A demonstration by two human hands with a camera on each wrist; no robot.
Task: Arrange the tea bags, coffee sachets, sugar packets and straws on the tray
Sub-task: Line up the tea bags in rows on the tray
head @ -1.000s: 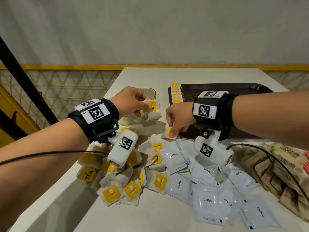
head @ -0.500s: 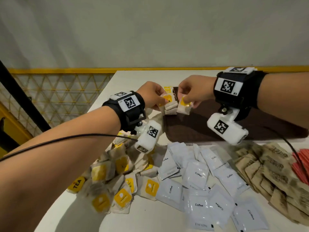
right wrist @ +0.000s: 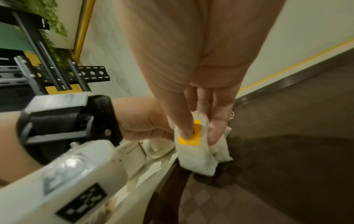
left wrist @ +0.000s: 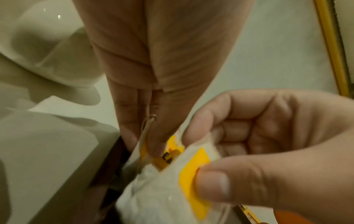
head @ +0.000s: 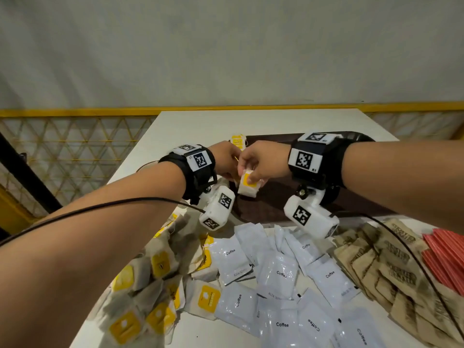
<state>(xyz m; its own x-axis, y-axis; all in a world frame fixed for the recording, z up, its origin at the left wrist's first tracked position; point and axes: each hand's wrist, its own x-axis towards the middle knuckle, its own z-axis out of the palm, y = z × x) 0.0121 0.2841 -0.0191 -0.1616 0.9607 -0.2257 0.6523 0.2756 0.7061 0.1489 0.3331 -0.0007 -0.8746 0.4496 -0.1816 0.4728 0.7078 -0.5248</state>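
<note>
Tea bags (head: 247, 184) pinched by both hands, left (head: 226, 160) and right (head: 263, 162), over tray (head: 276, 199).

Head view downward; wrist views close, sharing tea bag (right wrist: 193, 145)

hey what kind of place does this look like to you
Probably a café or hotel refreshment station, perhaps staged. A white table holds a brown serving tray, heaps of coffee sachets, tea bags and sugar packets, with a cup nearby.
</note>
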